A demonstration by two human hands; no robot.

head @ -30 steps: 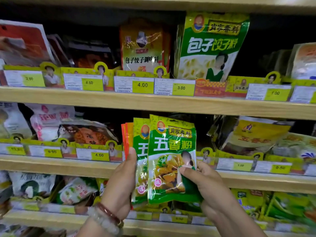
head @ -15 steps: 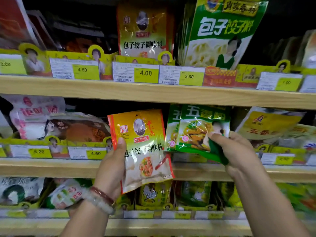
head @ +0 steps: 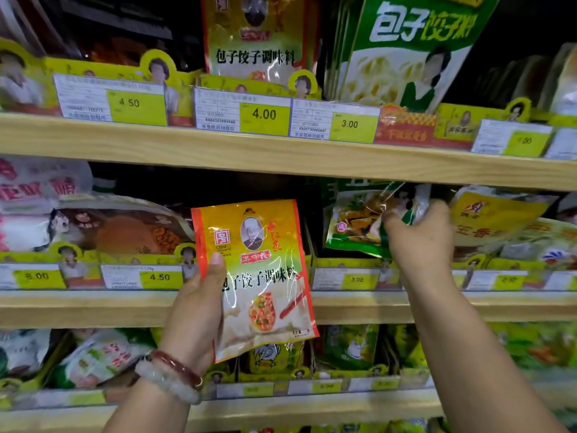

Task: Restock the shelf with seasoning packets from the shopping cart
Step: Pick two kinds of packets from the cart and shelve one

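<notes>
My left hand (head: 196, 310) holds a yellow-orange dumpling seasoning packet (head: 259, 276) upright in front of the middle shelf (head: 78, 304), thumb on its left edge. My right hand (head: 418, 242) grips green five-spice packets (head: 359, 223) by their right side, pushed into the middle shelf just under the upper shelf board (head: 281, 154). A matching yellow dumpling seasoning packet (head: 256, 35) stands on the upper shelf above a 4.00 tag (head: 263, 115).
A large green dumpling powder bag (head: 406, 51) stands on the upper shelf at right. Yellow five-spice bags (head: 493, 217) lie right of my right hand, brown and white bags (head: 93, 223) at left. The lower shelf (head: 281, 407) holds several green and yellow packets.
The green packets moved from the centre to the right and into the middle shelf with my right hand. The yellow packet, behind them before, now shows in my left hand.
</notes>
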